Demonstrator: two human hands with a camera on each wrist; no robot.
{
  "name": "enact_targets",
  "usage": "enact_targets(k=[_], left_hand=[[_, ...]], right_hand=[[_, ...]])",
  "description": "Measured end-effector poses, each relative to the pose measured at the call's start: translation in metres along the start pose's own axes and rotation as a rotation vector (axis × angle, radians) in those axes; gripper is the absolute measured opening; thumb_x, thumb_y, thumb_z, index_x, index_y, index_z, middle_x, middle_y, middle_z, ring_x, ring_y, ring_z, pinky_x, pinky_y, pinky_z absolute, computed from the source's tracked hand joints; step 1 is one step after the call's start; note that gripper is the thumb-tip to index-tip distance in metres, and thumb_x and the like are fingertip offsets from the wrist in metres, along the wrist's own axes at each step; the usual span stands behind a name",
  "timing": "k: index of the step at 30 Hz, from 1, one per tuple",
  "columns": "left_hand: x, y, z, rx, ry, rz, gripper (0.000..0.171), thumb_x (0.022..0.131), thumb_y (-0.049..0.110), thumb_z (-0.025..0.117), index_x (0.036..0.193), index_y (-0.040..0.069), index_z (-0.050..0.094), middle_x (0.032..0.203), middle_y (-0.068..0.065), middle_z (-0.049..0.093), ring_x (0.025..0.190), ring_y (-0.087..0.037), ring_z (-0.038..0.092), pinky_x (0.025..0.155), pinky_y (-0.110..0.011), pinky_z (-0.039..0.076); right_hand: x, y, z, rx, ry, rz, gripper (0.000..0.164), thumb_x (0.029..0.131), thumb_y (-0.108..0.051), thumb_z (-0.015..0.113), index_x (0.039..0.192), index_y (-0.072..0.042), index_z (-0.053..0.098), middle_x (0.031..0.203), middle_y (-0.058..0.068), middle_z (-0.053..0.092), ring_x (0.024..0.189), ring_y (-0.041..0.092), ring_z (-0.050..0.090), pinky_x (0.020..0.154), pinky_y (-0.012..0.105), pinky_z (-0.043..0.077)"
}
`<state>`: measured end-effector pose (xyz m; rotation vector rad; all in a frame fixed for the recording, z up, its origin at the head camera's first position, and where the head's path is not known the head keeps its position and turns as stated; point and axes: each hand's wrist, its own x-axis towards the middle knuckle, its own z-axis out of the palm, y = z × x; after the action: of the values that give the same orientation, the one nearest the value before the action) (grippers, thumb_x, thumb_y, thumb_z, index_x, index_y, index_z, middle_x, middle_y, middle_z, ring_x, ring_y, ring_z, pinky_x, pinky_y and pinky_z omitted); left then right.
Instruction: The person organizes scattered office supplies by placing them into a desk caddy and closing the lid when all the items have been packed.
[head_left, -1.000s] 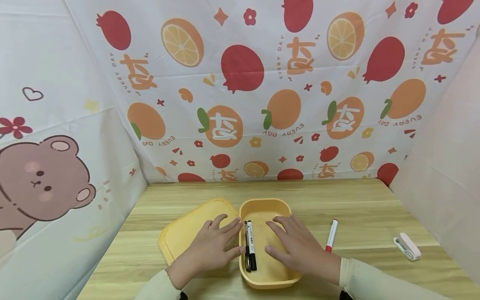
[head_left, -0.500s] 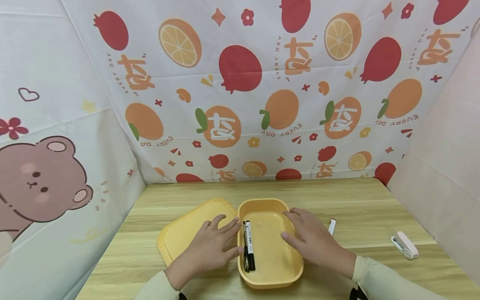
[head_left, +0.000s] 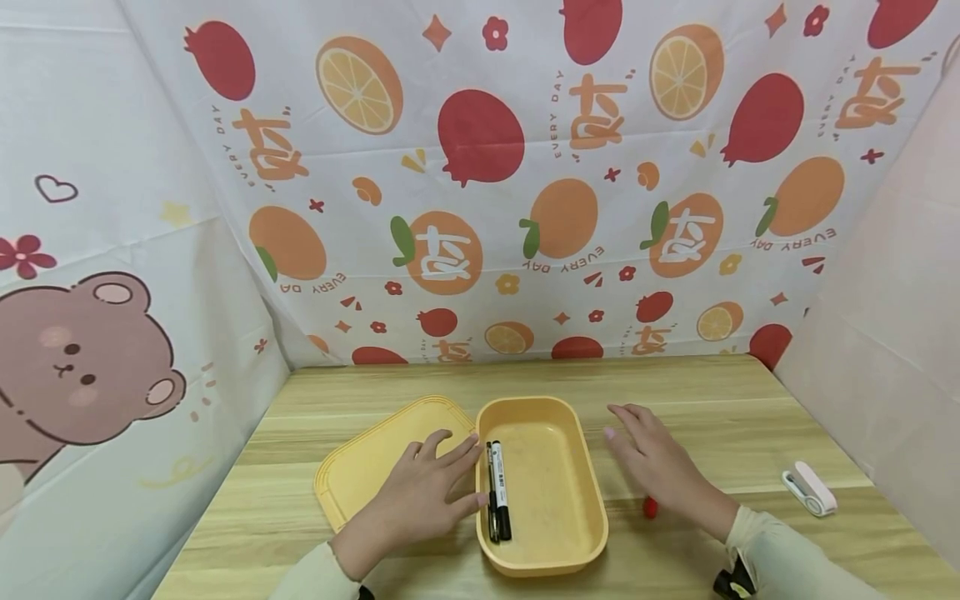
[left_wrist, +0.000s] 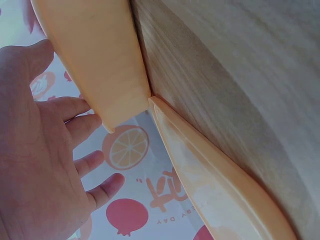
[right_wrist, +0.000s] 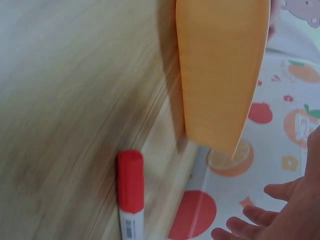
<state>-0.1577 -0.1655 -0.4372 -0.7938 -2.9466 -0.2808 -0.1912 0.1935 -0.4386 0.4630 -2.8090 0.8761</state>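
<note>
Holding two pens (head_left: pixel 501 483) along its left wall, one yellow box (head_left: pixel 551 496) has one lid (head_left: pixel 378 462) beside it on the left. The spread left hand (head_left: pixel 424 493) is at the box's left rim, the spread right hand (head_left: pixel 660 462) above one red-capped marker (right_wrist: pixel 131 192) right of the box.

Right hand (right_wrist: pixel 295 207) is showing partly cut off, its fingers (right_wrist: pixel 260 215) sitting loosely spread. Marker (right_wrist: pixel 131 185) is lying on the bench (right_wrist: pixel 65 100) out past the fingers, well apart from the hand, white barrel running out of view, red cap uppermost in frame. Yellow box (right_wrist: pixel 220 75) is standing on the bench above the hand in view, outer wall showing, gap between. Fruit-print cloth (right_wrist: pixel 265 150) is hanging behind hand and box; printed bear (right_wrist: pixel 306 11) is showing farther up from the hand.
</note>
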Motion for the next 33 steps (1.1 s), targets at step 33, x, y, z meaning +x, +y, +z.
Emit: enact_targets(k=[33], left_hand=[[0.000,-0.003,0.003,-0.017,0.014,-0.002,0.070,0.098,0.065,0.047,0.154,0.024,0.044,0.160,0.008,0.041,0.146,-0.033,0.033,0.106,-0.054,0.035]], right_hand=[[0.004,0.049,-0.008,-0.264,-0.216,0.298,0.084,0.091,-0.055,0.063,0.133,0.017,0.047,0.114,0.038,0.058,0.101,0.048,0.064,0.076,0.058,0.053]])
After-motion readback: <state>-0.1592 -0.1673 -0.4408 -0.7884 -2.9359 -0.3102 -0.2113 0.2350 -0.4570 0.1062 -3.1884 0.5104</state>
